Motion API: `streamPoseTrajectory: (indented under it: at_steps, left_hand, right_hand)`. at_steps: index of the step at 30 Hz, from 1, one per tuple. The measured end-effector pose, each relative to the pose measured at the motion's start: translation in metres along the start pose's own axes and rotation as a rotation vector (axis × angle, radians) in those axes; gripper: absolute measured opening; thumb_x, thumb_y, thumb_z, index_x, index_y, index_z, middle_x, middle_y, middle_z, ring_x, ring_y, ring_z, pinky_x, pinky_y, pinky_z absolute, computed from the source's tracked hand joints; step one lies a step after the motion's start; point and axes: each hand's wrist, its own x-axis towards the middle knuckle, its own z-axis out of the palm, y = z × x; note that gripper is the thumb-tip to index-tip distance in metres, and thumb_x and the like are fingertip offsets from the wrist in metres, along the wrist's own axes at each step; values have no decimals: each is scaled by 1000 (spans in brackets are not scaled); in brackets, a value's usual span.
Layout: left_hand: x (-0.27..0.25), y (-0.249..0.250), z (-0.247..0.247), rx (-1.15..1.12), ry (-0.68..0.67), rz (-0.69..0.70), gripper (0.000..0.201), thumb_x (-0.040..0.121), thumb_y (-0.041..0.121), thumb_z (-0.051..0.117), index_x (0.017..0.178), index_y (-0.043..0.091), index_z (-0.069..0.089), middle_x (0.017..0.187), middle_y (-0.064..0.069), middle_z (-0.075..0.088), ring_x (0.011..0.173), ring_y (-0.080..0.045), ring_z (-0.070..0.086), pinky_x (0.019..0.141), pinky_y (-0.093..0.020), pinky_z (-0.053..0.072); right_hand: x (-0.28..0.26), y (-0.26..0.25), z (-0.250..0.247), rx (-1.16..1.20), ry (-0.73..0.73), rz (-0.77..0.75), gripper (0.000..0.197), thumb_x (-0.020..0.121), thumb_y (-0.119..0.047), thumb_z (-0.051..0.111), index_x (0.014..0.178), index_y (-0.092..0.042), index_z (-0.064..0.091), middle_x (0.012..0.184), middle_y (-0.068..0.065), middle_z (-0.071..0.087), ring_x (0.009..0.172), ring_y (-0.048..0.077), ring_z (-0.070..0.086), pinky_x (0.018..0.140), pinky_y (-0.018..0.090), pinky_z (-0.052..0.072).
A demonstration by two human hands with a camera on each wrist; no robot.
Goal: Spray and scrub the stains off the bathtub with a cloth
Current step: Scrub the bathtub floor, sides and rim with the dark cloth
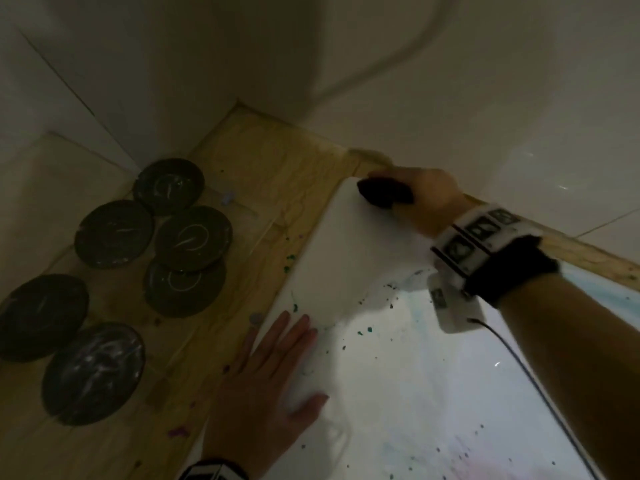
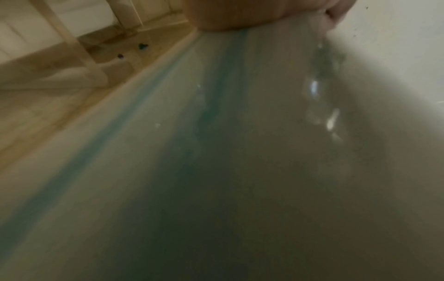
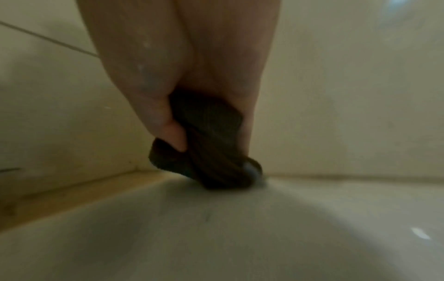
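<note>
Right hand (image 1: 424, 199) grips dark bunched cloth (image 1: 382, 194) at white bathtub (image 1: 346, 258) rim, 12 o'clock; left hand (image 1: 266, 382) flat, fingers straight, 7 o'clock. No legible writing.

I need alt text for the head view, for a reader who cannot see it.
The right hand grips a dark cloth at the white bathtub rim's far corner. The left hand rests flat on the near rim beside green stains. Six dark plates lie on the wooden ledge.

Right hand (image 3: 182, 62) pinches dark bunched cloth (image 3: 209, 144), pressing it onto white bathtub (image 3: 216, 237) surface near the corner (image blurry), tiled wall (image 3: 348, 95) behind.
</note>
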Motion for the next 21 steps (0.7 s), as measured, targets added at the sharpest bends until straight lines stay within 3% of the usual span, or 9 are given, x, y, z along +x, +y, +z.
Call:
streamPoseTrajectory:
  at_steps: [1,4,6,8,11,13,15,18,21]
  left_hand:
    - [0,0,0,-1,-2,0,76,75,62,50,139,23,36,148,11,30,144,-6,13,112,-38,19]
    - [0,-1,1,12,1,4,77,75,62,51,140,24,35,149,13,27,143,-7,17,112,-39,20]
    - [-1,-1,1,5,19,4,76,74,61,53,138,24,37,147,11,33,139,-9,26,109,-40,25]
    - [0,-1,0,-13,38,13,76,74,60,56,137,23,38,146,9,38,136,-11,32,105,-43,30]
    - [0,-2,1,-19,32,18,77,75,60,57,139,24,36,146,9,39,137,-12,32,104,-45,33]
    - [-1,-2,1,-33,20,13,78,74,60,57,140,24,35,147,9,36,139,-11,30,105,-45,32]
    - [-1,-2,1,-33,9,6,78,75,61,54,141,24,34,148,12,32,140,-10,26,106,-43,30]
    - [-2,-2,2,-23,5,0,78,75,62,51,141,24,33,149,14,29,142,-7,21,110,-39,25]
    - [-1,-2,1,-25,26,15,77,74,60,55,139,23,37,147,10,36,140,-9,26,108,-42,29]
  right_hand:
    - [6,1,11,-62,-14,23,39,96,-21,47,135,-23,47,141,4,44,130,21,40,98,17,30]
    - [-6,-9,48,-153,-3,-60,48,94,-10,44,138,-28,42,151,-4,28,141,17,20,111,29,20]
    - [-35,-16,62,-59,62,-198,50,82,1,58,127,-21,57,142,1,45,136,22,35,110,41,31]
    - [-69,-16,70,39,85,-305,48,68,5,73,111,-16,69,126,4,60,123,27,51,100,50,42]
    - [-106,-8,63,90,-42,-387,41,68,-3,77,104,-22,71,120,-4,64,118,16,56,92,42,51]
    - [-110,3,43,114,-17,-387,27,79,-20,66,106,-25,70,117,-7,65,111,10,60,90,37,53]
    - [-93,14,19,131,84,-296,29,89,-33,52,115,-28,65,118,-6,64,109,11,60,96,32,49]
    - [-53,40,7,35,333,31,31,95,-33,49,126,-31,56,130,-1,56,119,23,53,101,25,35]
    - [-56,33,46,-39,378,122,39,86,-3,60,121,-18,61,132,8,54,126,30,47,104,33,32]
